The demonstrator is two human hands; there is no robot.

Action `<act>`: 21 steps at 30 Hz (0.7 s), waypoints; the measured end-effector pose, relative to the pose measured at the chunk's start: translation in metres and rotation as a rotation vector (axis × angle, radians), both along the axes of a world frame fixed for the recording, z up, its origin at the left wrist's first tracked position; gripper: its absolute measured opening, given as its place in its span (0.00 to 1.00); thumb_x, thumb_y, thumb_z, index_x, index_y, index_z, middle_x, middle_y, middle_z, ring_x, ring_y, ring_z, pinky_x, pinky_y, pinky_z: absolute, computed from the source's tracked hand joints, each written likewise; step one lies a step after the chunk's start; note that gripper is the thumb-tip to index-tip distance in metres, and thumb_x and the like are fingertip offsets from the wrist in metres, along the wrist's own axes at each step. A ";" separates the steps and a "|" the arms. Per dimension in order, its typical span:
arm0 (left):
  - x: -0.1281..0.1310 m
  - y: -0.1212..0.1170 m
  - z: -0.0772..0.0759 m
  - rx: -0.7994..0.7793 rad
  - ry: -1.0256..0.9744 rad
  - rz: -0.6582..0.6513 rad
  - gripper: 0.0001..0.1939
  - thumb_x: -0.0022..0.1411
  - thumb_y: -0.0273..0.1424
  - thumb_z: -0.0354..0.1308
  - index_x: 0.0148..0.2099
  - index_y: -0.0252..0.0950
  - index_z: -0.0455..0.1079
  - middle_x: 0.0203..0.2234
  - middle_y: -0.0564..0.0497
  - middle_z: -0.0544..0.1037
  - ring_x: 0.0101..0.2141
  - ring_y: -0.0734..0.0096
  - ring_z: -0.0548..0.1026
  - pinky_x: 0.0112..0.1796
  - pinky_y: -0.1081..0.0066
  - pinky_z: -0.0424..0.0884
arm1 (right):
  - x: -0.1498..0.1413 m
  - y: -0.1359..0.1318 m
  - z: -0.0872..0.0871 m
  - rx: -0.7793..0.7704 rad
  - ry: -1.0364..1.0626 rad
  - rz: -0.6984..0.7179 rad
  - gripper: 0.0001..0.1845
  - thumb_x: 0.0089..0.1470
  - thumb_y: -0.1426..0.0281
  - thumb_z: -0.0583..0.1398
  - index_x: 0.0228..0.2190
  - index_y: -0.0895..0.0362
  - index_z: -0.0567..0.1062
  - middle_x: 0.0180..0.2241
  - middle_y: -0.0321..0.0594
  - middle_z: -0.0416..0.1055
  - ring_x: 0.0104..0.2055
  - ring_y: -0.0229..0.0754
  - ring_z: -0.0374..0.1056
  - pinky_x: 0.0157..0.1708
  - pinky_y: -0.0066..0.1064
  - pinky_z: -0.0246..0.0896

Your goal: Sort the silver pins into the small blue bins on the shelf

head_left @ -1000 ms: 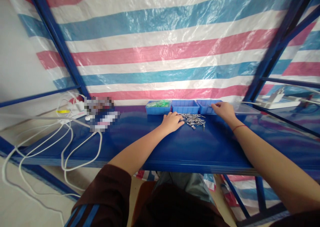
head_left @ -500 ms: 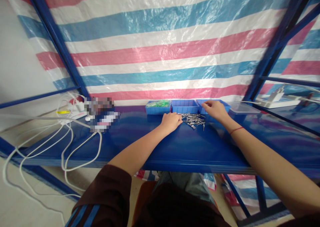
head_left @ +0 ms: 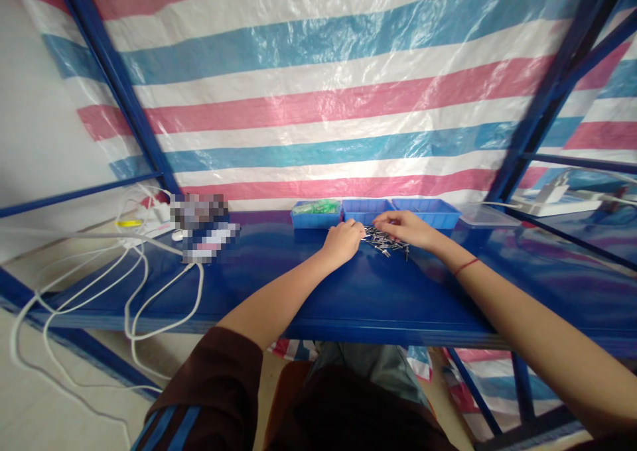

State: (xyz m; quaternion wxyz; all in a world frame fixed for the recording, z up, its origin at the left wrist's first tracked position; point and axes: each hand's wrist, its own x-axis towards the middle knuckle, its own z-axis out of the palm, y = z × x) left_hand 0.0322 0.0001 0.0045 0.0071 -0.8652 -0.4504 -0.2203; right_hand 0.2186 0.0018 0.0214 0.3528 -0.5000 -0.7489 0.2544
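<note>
A heap of small silver metal pins point(head_left: 385, 241) lies on the blue table point(head_left: 348, 292) in front of three blue trays. My left hand point(head_left: 343, 239) rests at the heap's left edge with its fingers curled; what they hold, if anything, is hidden. My right hand point(head_left: 405, 227) hovers over the heap's far side, fingers bent down and pinched among the pins. The left tray point(head_left: 314, 213) holds green parts. The middle tray point(head_left: 367, 209) and the right tray point(head_left: 428, 212) stand just behind my hands.
White cables point(head_left: 129, 278) loop over the table's left part and hang off its front edge. Blurred items point(head_left: 202, 229) sit at the back left. A clear plastic lid point(head_left: 485, 217) lies right of the trays. A striped tarp point(head_left: 318, 93) and blue frame posts point(head_left: 547, 93) close the back.
My right hand has come back from the right tray and moved left, down onto the pin heap. My left hand has stayed at the heap's left edge.
</note>
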 end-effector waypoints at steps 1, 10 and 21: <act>0.001 0.000 0.000 -0.003 -0.053 -0.006 0.13 0.66 0.32 0.42 0.41 0.37 0.69 0.40 0.47 0.72 0.42 0.64 0.71 0.44 0.66 0.65 | -0.003 -0.002 0.000 -0.033 0.029 0.046 0.17 0.45 0.58 0.59 0.32 0.59 0.75 0.25 0.37 0.70 0.21 0.34 0.60 0.19 0.26 0.56; 0.010 0.013 -0.007 -0.240 -0.562 -0.098 0.10 0.63 0.31 0.47 0.37 0.33 0.68 0.30 0.50 0.76 0.33 0.71 0.73 0.37 0.72 0.68 | -0.015 -0.012 0.004 -0.042 0.239 0.104 0.21 0.41 0.57 0.63 0.35 0.59 0.75 0.26 0.39 0.72 0.24 0.34 0.63 0.23 0.27 0.61; 0.012 0.011 -0.008 -0.383 -0.641 -0.203 0.09 0.61 0.31 0.50 0.39 0.31 0.69 0.34 0.47 0.78 0.37 0.69 0.75 0.42 0.69 0.68 | -0.017 -0.010 0.003 0.041 0.281 0.018 0.21 0.39 0.53 0.64 0.28 0.59 0.75 0.22 0.38 0.70 0.21 0.34 0.60 0.22 0.29 0.56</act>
